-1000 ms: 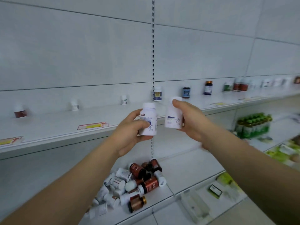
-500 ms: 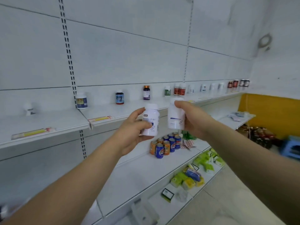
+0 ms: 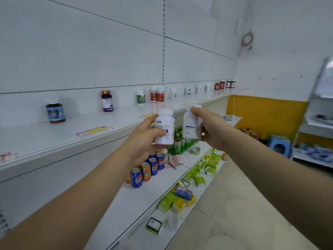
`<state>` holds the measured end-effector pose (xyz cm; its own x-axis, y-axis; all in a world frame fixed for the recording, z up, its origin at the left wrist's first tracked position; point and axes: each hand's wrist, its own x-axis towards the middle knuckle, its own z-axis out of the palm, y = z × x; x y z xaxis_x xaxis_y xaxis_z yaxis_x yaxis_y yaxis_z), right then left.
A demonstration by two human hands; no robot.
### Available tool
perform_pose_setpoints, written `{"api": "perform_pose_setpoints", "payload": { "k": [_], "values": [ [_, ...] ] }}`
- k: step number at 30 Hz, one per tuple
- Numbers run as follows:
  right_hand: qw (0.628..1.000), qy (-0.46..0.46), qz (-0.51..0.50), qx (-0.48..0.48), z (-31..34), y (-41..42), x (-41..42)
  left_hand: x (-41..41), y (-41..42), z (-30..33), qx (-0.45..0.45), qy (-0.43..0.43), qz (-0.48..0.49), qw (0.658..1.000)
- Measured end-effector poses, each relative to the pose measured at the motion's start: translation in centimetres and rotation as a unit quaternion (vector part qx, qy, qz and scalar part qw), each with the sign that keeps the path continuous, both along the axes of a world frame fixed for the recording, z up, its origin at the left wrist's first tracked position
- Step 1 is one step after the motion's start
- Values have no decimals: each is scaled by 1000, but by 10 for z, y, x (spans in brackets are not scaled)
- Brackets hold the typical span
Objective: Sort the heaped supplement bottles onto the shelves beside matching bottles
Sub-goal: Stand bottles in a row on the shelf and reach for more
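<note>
My left hand [image 3: 144, 136] grips a white bottle with a purple label [image 3: 164, 126], held upright in front of the upper shelf [image 3: 54, 139]. Just to its right, my right hand [image 3: 210, 127] grips a second white bottle [image 3: 191, 125], index finger over its cap. Along the back of that shelf stand single sample bottles: a dark one with a blue label [image 3: 55, 112], a purple one with a gold cap [image 3: 107, 101], a green-labelled one [image 3: 140, 97], a red pair [image 3: 157, 94], and white ones [image 3: 188, 90] farther right. The heap is out of view.
Below the upper shelf, a lower shelf holds soda cans [image 3: 146, 170] and green drink bottles [image 3: 178, 143]. The bottom shelf carries green and yellow packets [image 3: 177, 202]. A blue stool [image 3: 279, 145] and a second rack [image 3: 317, 123] stand at the right by a yellow wall.
The view has swung right along the shelving; the heap of bottles dropped out of sight and more sample bottles came into view. Both hands keep their bottles at the same height.
</note>
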<state>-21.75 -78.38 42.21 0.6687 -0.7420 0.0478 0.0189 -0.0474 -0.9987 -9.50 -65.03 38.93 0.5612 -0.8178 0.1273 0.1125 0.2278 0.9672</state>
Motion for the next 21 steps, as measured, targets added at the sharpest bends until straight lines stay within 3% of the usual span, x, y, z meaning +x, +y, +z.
{"api": "perform_pose_setpoints", "payload": {
  "k": [12, 21],
  "values": [
    [999, -4, -51, 6, 11, -147, 35, 42, -162, 12, -1, 19, -78, 997],
    [999, -16, -50, -6, 9, -303, 8, 17, -320, 10, -3, -16, -58, 998]
  ]
}}
